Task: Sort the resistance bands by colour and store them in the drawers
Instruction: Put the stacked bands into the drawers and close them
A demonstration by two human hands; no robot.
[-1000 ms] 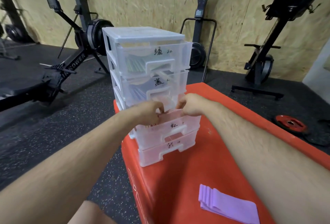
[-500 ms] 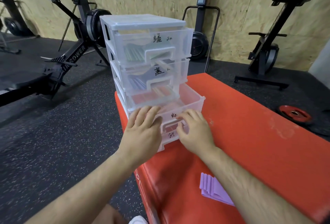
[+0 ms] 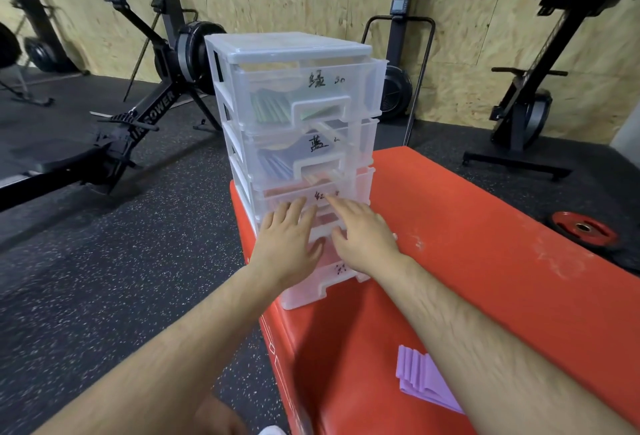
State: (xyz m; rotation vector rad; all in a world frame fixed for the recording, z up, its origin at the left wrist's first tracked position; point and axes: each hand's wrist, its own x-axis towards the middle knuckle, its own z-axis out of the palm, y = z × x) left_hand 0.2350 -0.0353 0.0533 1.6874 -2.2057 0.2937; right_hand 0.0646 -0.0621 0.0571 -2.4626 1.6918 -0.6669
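Palms flat and fingers spread, we have both hands against the front of the third drawer (image 3: 349,188): the left hand (image 3: 289,247) on its left half, the right hand (image 3: 363,239) on its right half, fingertips near the handwritten label. Neither hand pinches anything. We judge this to be the closing push on the drawer that holds the red bands (image 3: 294,188), whose colour shows faintly through the clear plastic; the front looks nearly flush with the cabinet (image 3: 287,48). Above it, green bands (image 3: 270,109) sit in the top drawer and blue bands (image 3: 277,161) in the second. The bottom drawer (image 3: 311,287) sits just below our wrists. On the red bench (image 3: 485,278), near our right forearm and well apart from the cabinet, lies a fanned stack of purple bands (image 3: 420,379). Next, we think, comes lifting off the drawer, reaching back for that stack, gathering it whole, and pulling the bottom drawer open.
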